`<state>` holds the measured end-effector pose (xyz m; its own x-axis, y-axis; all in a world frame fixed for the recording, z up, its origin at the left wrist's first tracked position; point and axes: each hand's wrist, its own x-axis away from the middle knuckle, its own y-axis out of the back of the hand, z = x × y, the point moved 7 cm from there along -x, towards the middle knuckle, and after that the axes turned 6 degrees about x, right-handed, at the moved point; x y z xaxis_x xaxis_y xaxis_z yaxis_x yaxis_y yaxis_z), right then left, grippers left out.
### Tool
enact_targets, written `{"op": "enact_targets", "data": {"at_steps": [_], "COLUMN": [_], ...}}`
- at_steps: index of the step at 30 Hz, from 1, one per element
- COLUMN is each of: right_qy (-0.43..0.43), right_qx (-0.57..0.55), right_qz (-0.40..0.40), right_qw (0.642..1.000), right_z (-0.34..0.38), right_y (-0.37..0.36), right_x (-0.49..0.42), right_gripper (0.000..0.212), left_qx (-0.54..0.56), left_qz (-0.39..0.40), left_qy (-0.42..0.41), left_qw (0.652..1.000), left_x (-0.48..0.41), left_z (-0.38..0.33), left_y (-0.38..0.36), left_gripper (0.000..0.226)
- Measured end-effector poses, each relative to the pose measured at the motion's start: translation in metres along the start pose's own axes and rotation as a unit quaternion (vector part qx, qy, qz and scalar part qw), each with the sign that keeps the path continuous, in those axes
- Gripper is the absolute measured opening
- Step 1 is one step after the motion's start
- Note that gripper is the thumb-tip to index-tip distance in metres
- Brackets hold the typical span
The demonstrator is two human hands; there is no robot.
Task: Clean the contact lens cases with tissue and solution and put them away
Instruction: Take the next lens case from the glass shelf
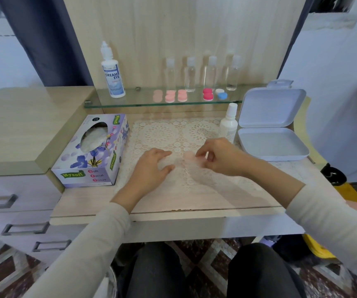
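Desk (91,203) wood-grain, lace mat (173,134) centre, glass shelf (130,100) behind.

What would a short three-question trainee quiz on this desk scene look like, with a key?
1. True or false: the pale grey hinged plastic box is shut.
2. Which sits on the glass shelf? A) floral cardboard tissue box B) white labelled solution bottle C) lace doily
3. How many clear empty bottles with white caps stand on the shelf?

Key: 1 false, its lid is up and the tray is empty. 2 B. 3 four.
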<state>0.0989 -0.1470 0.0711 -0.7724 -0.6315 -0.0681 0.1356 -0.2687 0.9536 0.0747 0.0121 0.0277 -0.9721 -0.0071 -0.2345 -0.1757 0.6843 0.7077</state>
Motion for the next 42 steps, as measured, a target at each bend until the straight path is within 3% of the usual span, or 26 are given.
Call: {"op": "enact_targets", "data": {"at_steps": [5,13,17,21,26,29,34,38,42], "right_qy": [-0.02,-0.112,-0.166,-0.188,-0.188,-0.201,-0.203,-0.203,-0.197], "right_qx": [-0.016,-0.007,0.026,0.058,0.098,0.105,0.121,0.157,0.153], "right_qz": [-0.074,-0.187,-0.197,-0.187,-0.156,-0.145,-0.142,-0.151,-0.148], "right_qw": [0.997,0.976,0.966,0.962,0.965,0.963,0.961,0.955,0.957], "right_z": [-0.004,-0.034,-0.047,-0.054,-0.053,-0.054,-0.057,-0.057,-0.057], "right_y": [0.041,0.085,0.098,0.098,0.086,0.082,0.08,0.081,0.08], "right_x": [-0.026,-0.093,-0.117,-0.137,-0.15,-0.153,-0.156,-0.157,-0.157], "right_gripper": [0.019,0.023,0.017,0.025,0.025,0.014,0.035,0.02,0.027], "left_qx": [-0.131,-0.118,-0.114,-0.111,-0.106,-0.105,-0.108,-0.104,-0.103], "left_qz": [0.011,-0.018,-0.025,-0.032,-0.038,-0.039,-0.036,-0.037,-0.041], "left_qy": [0.036,0.016,0.01,0.005,0.012,0.012,0.015,0.017,0.021], "left_qw": [0.991,0.993,0.993,0.993,0.994,0.994,0.993,0.994,0.994], "left_x": [-0.001,0.003,0.003,0.002,0.001,0.001,0.001,0.0,0.001], "left_z": [0.031,0.033,0.033,0.034,0.035,0.036,0.038,0.038,0.039], "left_y": [0.001,0.0,-0.001,0.001,0.002,0.002,0.001,0.002,0.001], "left_gripper": [0.053,0.05,0.05,0.05,0.05,0.05,0.05,0.051,0.05]}}
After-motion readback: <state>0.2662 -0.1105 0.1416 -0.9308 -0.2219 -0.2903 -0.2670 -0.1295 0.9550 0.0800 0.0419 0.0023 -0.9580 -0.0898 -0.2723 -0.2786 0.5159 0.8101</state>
